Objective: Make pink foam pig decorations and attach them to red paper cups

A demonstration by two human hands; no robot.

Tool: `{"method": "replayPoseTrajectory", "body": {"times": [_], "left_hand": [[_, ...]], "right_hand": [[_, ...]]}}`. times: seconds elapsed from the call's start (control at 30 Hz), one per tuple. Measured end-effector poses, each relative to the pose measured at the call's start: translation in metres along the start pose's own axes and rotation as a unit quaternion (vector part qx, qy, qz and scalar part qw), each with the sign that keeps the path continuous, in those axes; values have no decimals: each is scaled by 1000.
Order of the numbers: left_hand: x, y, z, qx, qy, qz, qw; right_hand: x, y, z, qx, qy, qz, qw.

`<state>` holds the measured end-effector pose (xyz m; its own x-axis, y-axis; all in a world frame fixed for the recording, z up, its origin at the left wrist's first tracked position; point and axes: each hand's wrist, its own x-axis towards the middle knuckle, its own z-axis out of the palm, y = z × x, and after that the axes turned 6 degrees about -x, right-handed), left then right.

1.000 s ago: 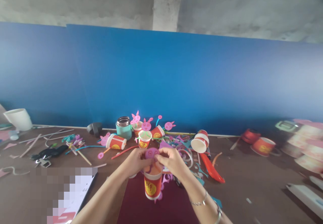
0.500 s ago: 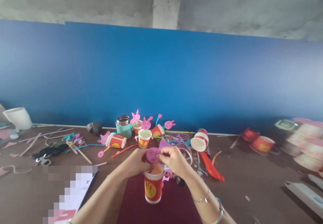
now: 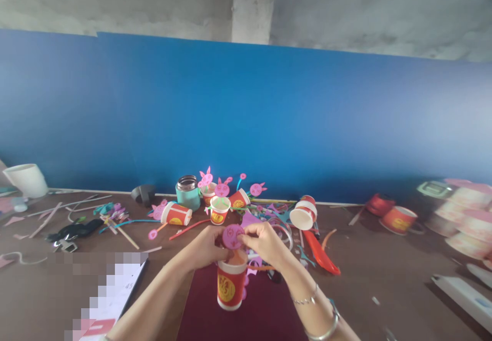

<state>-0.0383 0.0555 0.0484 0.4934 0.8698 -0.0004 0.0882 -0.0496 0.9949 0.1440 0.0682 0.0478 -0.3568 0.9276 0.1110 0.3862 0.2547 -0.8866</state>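
Observation:
My left hand (image 3: 205,249) and my right hand (image 3: 263,242) meet over a red paper cup (image 3: 229,285) that stands on a dark red mat (image 3: 269,313). Both hands pinch a round purple paper face (image 3: 232,236) held just above the cup's rim. Thumbs and fingers are closed on the disc from each side. The cup has a yellow emblem on its front and a white rim. What joins the disc to the cup is hidden by my fingers.
Behind my hands lie several red cups with pink paper animal faces (image 3: 222,190), a teal jar (image 3: 187,193), a tipped cup (image 3: 303,214), a red strip (image 3: 322,255), straws and paper scraps. A white pot (image 3: 26,179) stands far left. More cups (image 3: 395,220) sit right. A blue wall backs the table.
My hands have lifted the purple face slightly and shifted it a little left. The cup has turned slightly, its emblem now facing more to the left.

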Motion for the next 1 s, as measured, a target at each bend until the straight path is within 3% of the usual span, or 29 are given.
{"method": "replayPoseTrajectory", "body": {"times": [0.23,0.43,0.67,1.0], "left_hand": [[0,4,0,-46,-21,-19,999],[3,-2,0,-50,9,-14,999],[5,-11,-1,-31,31,-7,999],[3,-1,0,-35,25,4,999]], "right_hand": [[-1,-3,-5,94,-45,47,993],[1,0,-1,24,9,-2,1000],[0,-1,2,6,38,6,999],[-1,-5,2,-32,51,3,998]]}}
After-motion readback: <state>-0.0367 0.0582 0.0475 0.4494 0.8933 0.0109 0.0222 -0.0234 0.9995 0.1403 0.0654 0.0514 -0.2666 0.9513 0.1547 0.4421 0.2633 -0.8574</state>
